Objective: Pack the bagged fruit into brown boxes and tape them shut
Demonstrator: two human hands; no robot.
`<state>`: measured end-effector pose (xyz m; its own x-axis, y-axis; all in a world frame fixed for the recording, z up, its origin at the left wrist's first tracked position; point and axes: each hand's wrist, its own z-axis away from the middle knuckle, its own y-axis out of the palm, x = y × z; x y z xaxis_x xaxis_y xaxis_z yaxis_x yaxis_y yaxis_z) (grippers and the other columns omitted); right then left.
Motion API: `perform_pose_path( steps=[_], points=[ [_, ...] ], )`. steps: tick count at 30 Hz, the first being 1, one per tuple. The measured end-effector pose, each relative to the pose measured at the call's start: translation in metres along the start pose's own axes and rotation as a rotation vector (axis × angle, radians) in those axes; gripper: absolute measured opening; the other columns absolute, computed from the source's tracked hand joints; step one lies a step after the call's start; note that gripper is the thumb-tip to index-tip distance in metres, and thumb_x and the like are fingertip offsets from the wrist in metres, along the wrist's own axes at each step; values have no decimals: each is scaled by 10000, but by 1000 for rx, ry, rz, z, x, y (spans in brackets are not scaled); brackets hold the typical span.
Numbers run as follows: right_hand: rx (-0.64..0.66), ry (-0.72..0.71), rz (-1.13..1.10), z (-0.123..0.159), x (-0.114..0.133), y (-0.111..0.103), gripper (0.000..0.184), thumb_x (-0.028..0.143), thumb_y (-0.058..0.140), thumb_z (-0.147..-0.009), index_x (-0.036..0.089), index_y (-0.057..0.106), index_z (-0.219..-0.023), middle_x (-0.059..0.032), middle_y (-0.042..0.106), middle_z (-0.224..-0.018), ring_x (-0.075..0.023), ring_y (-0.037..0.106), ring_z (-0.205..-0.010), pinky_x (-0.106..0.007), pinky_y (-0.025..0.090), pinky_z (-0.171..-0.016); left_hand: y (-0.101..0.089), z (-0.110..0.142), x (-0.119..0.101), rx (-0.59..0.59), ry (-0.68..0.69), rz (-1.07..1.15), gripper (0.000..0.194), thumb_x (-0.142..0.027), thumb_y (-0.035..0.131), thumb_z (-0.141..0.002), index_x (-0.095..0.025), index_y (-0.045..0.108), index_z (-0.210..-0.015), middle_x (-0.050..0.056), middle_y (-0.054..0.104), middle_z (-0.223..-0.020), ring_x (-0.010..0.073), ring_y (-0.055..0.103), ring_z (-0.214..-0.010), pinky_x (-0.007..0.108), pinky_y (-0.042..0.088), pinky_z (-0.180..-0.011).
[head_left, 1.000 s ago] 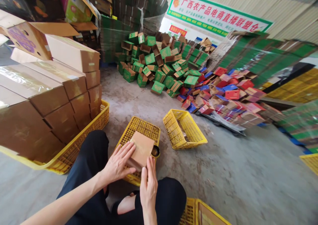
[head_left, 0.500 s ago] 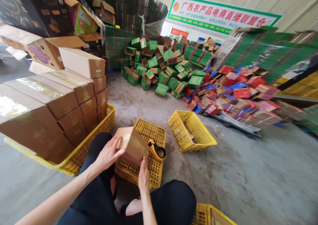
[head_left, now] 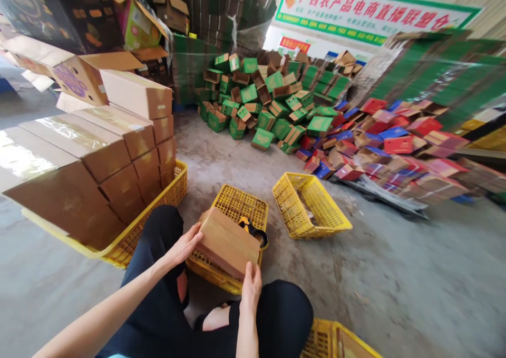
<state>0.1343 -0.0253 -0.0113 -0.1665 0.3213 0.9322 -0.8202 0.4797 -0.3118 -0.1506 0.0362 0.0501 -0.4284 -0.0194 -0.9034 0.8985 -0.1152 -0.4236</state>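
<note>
Between my two hands is a brown cardboard box [head_left: 229, 242], tilted over an upturned yellow crate [head_left: 241, 205]. My left hand [head_left: 185, 244] presses against its left end, fingers along the edge. At the near right corner my right hand [head_left: 250, 287] grips the other end. Just behind the box a yellow and black tape dispenser [head_left: 255, 231] lies on the crate, partly hidden by the box.
On my left, a yellow crate [head_left: 114, 247] holds stacked cardboard boxes [head_left: 114, 157]. Another yellow crate [head_left: 312, 207] stands on the floor ahead, and one [head_left: 336, 337] sits at my lower right. Green boxes [head_left: 263, 136] and red and blue boxes [head_left: 395, 142] lie heaped behind.
The box has turned between my hands, its long side now facing up, and covers more of the tape dispenser. My right hand has moved right. The view has shifted slightly.
</note>
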Motion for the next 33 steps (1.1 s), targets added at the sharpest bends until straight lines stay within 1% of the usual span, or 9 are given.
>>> perform_pose_path(
  steps=[3,5,8,11,15,19,23,30,33],
  points=[
    [-143,-26,187,11,3,-8,1031,879,455,-782,112,547,-1464,-237,578,-1483,-381,559,-1377,-491,424,-1165,27,5,20,-8,-64,-1,610,-421,345,-1015,-101,500,-1511,128,593,-1498,278,535,-1425,483,386,-1225],
    [-143,-127,246,19,7,-4,1024,852,361,-855,79,487,-1515,-243,496,-1554,-372,494,-1438,-499,386,-1194,43,9,30,-57,-55,-60,596,-353,315,-1017,-100,479,-1530,130,587,-1504,263,529,-1431,472,393,-1222],
    [-154,-250,375,32,11,2,972,784,254,-938,48,472,-1533,-247,347,-1648,-377,324,-1540,-551,275,-1247,57,17,37,-128,92,-210,590,-314,310,-1032,-137,404,-1587,138,441,-1623,261,436,-1499,470,402,-1219],
    [-161,-308,498,42,15,4,889,740,262,-968,113,478,-1560,-189,280,-1693,-391,129,-1596,-640,108,-1263,62,23,35,-146,261,-433,605,-359,369,-1049,-178,326,-1625,145,344,-1676,298,280,-1569,537,375,-1225],
    [-57,-359,572,52,21,12,827,715,267,-993,162,463,-1576,-177,365,-1657,-388,142,-1596,-702,-18,-1228,70,28,26,-113,379,-662,642,-403,415,-1056,-125,304,-1624,215,330,-1662,331,224,-1584,585,296,-1248],
    [34,-455,640,60,25,28,812,686,255,-1023,118,476,-1559,-201,403,-1626,-392,251,-1568,-696,8,-1235,85,35,14,-34,420,-718,699,-445,500,-1020,-65,362,-1591,252,270,-1676,370,195,-1587,574,305,-1241],
    [122,-495,664,64,28,43,755,655,267,-1044,142,497,-1548,-182,428,-1614,-388,281,-1559,-700,32,-1239,93,42,4,40,448,-721,626,-373,515,-1007,-129,432,-1578,205,253,-1697,380,158,-1595,568,290,-1246],
    [244,-591,701,59,32,52,676,572,289,-1078,128,508,-1538,-171,468,-1591,-362,361,-1529,-607,226,-1259,73,32,5,134,513,-705,587,-314,478,-1012,-168,440,-1579,124,394,-1655,294,330,-1554,478,321,-1256],
    [280,-699,756,55,35,55,632,514,304,-1095,114,487,-1548,-160,478,-1586,-351,369,-1525,-585,284,-1246,63,21,11,84,491,-721,537,-290,431,-1034,-188,466,-1560,96,411,-1650,265,378,-1532,469,333,-1252]
  ],
)
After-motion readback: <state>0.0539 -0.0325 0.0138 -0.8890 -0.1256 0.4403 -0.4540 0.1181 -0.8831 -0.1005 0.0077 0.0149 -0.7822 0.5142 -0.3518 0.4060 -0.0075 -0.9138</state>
